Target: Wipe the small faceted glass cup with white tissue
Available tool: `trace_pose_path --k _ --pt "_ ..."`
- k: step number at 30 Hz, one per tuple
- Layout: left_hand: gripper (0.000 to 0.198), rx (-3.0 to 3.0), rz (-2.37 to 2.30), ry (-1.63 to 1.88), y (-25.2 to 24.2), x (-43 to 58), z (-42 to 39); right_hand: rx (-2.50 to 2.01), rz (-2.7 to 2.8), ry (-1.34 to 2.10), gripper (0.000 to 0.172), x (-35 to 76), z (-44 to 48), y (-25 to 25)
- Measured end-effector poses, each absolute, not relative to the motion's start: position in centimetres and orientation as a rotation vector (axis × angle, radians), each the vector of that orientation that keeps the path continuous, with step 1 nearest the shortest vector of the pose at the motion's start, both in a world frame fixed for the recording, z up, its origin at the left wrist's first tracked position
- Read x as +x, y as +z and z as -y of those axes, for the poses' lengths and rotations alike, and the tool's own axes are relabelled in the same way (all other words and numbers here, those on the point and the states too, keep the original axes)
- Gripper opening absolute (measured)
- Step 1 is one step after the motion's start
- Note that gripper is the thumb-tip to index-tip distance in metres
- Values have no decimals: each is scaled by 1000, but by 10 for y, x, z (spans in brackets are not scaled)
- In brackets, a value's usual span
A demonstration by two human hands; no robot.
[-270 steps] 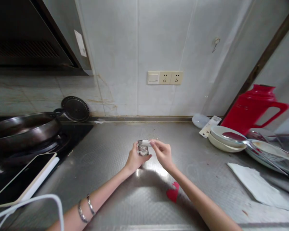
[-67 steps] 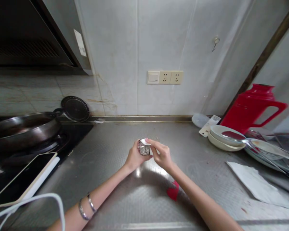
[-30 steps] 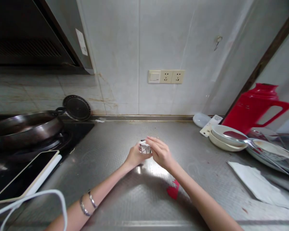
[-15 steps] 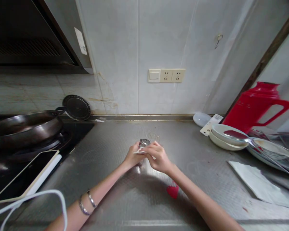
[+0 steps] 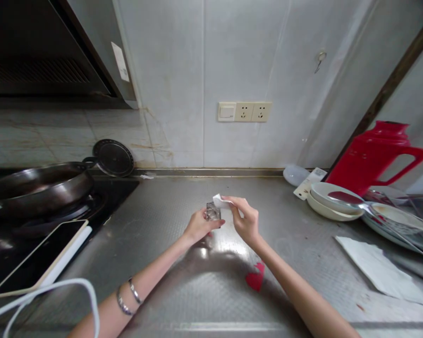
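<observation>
My left hand (image 5: 199, 226) is closed around a small, clear, glass-like object (image 5: 213, 212), held just above the steel counter. Its exact kind is hard to make out. A folded piece of white tissue (image 5: 223, 202) is pinched between the fingertips of my right hand (image 5: 246, 220). The tissue sits at the upper right of the clear object, and I cannot tell whether they touch. Beside my right forearm, a red jagged-edged piece (image 5: 255, 278) lies on the counter.
To the left, a pan (image 5: 38, 188) rests on the black stove near a phone (image 5: 42, 258) and a white cable (image 5: 74, 281). A red thermos (image 5: 370, 155), stacked bowls (image 5: 333, 206) and a white paper sheet (image 5: 380, 270) occupy the right side of the steel counter (image 5: 162, 281).
My right hand has drawn away from my left, up and to the right, with the tissue. More of the clear object now shows in my left hand.
</observation>
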State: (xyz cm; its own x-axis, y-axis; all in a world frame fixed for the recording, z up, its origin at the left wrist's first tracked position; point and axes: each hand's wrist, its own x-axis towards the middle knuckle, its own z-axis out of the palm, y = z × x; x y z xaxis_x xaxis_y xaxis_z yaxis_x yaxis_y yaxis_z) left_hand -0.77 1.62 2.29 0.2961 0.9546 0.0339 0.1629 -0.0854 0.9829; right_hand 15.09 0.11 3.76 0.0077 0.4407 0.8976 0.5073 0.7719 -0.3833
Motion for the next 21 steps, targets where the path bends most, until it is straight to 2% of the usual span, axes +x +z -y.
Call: trace_pose_path --k 3,9,14,21 --pt "40 1456 -1102 879 20 -5 -15 -848 1530 -59 24 155 -4 41" --pt "39 1316 -1018 786 21 -4 -12 -737 1826 -46 27 155 -8 33" --pt "40 1305 -998 806 27 -6 -9 -710 1798 33 26 149 -1 32" --pt "55 1272 -971 860 30 -5 -5 -595 1778 28 29 145 1 30"
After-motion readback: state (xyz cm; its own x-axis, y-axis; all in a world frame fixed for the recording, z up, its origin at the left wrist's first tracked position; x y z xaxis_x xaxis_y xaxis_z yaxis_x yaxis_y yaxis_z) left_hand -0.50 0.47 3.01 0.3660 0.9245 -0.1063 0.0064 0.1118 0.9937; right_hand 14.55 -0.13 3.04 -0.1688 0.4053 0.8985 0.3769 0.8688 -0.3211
